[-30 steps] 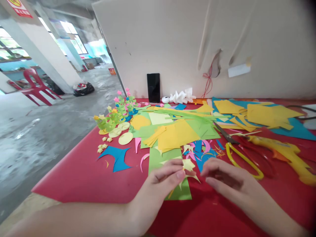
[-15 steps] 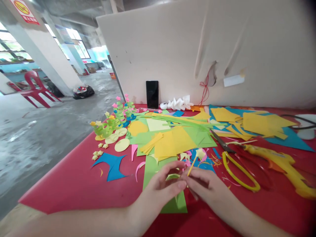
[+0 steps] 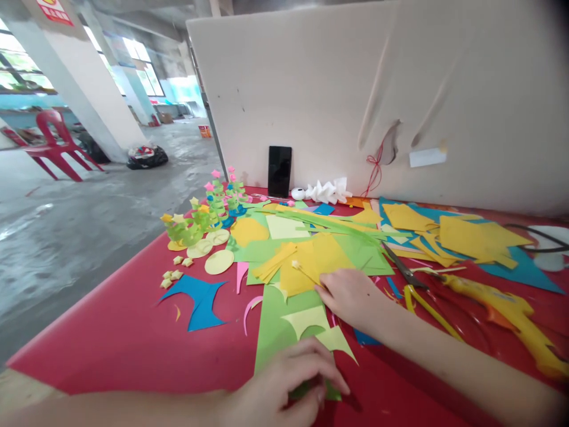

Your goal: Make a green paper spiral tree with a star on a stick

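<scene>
My right hand (image 3: pixel 344 293) is closed on the end of a thin yellow strip with a small pale yellow paper star (image 3: pixel 295 264) at its tip. It reaches over a pile of yellow paper sheets (image 3: pixel 331 252). My left hand (image 3: pixel 302 379) rests low over the red table, its fingers bent and apart, with nothing seen in them. Just beyond its fingertips are pale green paper scraps with curved cut edges (image 3: pixel 304 321), lying on a green sheet (image 3: pixel 273 317).
Scissors with yellow handles (image 3: pixel 438 314), partly behind my right forearm, lie near a yellow glue gun (image 3: pixel 493 302). Paper star plants (image 3: pixel 191 228), pale discs (image 3: pixel 219 262), and a blue scrap (image 3: pixel 202 299) are on the left. A black phone (image 3: pixel 280 172) leans against the board.
My hands were together around the starred strip; now they are apart. The right hand has carried the strip forward and left over the yellow paper, while the left has drawn back toward me.
</scene>
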Demonstrator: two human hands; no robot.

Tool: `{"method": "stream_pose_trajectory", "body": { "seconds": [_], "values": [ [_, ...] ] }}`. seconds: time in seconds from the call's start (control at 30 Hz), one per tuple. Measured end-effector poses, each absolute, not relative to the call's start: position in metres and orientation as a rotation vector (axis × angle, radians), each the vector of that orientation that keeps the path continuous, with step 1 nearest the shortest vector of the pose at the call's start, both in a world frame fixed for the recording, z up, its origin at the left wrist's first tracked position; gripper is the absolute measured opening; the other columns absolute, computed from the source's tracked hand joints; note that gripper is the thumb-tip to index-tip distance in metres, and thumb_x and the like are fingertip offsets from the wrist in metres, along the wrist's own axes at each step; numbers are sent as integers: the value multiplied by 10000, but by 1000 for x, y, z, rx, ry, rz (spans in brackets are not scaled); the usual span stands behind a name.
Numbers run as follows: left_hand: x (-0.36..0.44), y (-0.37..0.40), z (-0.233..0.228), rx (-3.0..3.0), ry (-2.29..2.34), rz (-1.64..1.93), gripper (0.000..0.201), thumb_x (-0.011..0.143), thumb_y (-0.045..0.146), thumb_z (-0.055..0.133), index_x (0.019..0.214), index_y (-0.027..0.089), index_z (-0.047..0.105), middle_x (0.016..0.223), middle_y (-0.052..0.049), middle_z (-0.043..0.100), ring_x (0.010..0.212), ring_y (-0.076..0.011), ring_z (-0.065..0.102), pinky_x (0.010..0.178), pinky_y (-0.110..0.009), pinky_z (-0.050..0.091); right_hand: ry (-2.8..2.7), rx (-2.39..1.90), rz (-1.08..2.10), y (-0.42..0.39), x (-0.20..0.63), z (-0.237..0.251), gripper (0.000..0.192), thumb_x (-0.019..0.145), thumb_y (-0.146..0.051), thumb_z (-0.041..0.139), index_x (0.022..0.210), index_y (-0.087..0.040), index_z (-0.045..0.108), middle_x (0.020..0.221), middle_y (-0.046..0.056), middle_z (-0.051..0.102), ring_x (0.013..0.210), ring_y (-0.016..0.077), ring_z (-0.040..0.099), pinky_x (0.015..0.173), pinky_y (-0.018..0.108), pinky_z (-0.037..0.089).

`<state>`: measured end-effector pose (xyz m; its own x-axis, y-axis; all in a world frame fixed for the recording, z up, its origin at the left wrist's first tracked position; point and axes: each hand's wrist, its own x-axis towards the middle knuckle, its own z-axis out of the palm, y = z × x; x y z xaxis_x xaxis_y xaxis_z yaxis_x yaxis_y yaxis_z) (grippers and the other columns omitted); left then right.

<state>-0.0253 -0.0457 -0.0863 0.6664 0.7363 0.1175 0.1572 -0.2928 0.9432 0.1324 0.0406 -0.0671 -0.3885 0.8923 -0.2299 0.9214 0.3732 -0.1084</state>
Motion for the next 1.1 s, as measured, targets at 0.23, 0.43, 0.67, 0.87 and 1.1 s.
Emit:
{"method": "stream_pose_trajectory", "body": {
  "seconds": [0.23,0.43,0.67,0.87,1.1],
  "values": [
    [-25,-44,-88,1757,728,677,308,775,-4,401,894,157,636,887,-83,615,852,-139,584,764,-243,470,2444,1614,-201,59,140,-45,297,892,-401,469,930,-132,587,881,39,607,776,131,583,725,329,499],
    [-23,-42,-89,1766,717,675,337,741,-41,395,867,147,644,867,-77,623,831,-135,588,747,-231,471,2493,1839,-76,118,166,-39,266,892,-349,484,1042,-143,561,1013,58,584,871,158,575,764,352,497],
    [-23,-43,-91,1811,718,670,300,749,-36,399,852,127,629,858,-89,647,822,-141,603,735,-222,482,2663,1927,-11,175,154,-70,291,880,-326,507,1112,-152,534,1131,81,541,976,188,549,826,399,479],
    [-26,-41,-98,1840,680,665,259,783,14,408,852,128,630,870,-97,637,816,-143,604,731,-227,494,2806,2057,-85,194,147,-74,293,879,-328,511,1107,-147,534,1103,78,552,946,181,559,803,385,490],
    [-26,-41,-99,1820,668,676,248,795,29,415,861,131,631,870,-94,637,833,-142,597,749,-224,485,3132,2563,-113,202,164,-18,283,878,-332,511,1076,-133,544,1060,70,566,924,177,565,799,388,487]
  ]
}}
